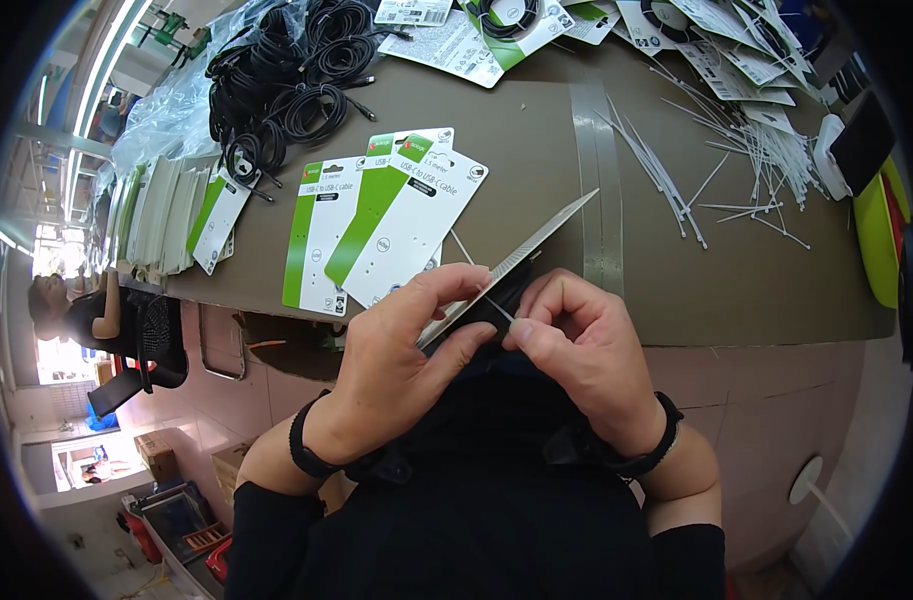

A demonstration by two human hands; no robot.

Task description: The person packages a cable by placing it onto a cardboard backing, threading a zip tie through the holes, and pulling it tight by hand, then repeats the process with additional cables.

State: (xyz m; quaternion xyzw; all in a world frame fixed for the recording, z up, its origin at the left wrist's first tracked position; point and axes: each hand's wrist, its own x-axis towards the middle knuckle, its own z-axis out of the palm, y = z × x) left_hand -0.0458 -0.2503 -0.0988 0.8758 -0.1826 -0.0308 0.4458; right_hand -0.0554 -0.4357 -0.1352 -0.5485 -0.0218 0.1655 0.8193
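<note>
The left hand (407, 340) gripped a card (540, 237) near its lower end, thumb on one side and fingers on the other, while the right hand (587, 350) pinched the end of a white tie (499, 308) between thumb and forefinger. The card was tilted and seen nearly edge-on, its long axis slanting from the left palm up and rightward across the near edge of the table (747, 290). The tie ran between the two hands on the card's lower right side, its pinched end nearer the right hand; a dark item (518, 287) beneath the card was too shaded to make out. Printed cards (382, 235) lay flat to the left by the near edge, and loose ties (777, 155) were strewn toward the right end. There, a yellow-green bin (882, 275) showed something red inside, hard to identify; at the far left corner, a clear plastic bag (172, 115) lay beside black cables (302, 75), its contents unclear.
</note>
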